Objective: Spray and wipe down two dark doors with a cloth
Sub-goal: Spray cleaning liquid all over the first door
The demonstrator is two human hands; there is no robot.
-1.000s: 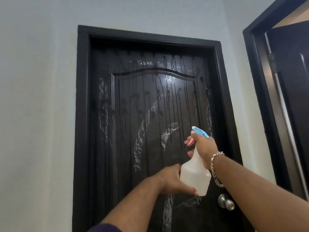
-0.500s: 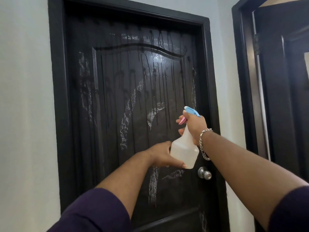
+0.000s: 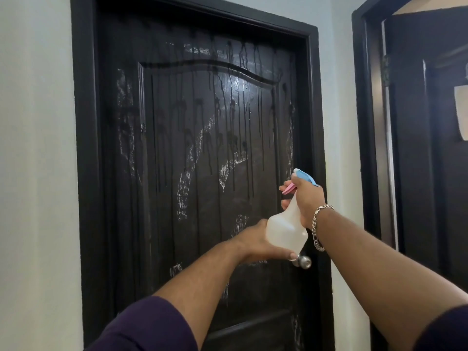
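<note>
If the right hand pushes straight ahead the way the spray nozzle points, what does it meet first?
Probably the wet panel of the closed dark door: the right hand aims its spray bottle there, though depth is unclear.

a pale grey painted wall (image 3: 35,173) is running down the left side and continuing as a narrow strip (image 3: 340,122) further right. a pale rectangular sheet (image 3: 461,112) is showing at the far right edge, partly cut off by the frame.

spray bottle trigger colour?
Pink, under a blue nozzle head; the trigger shows best in the head view.
</note>
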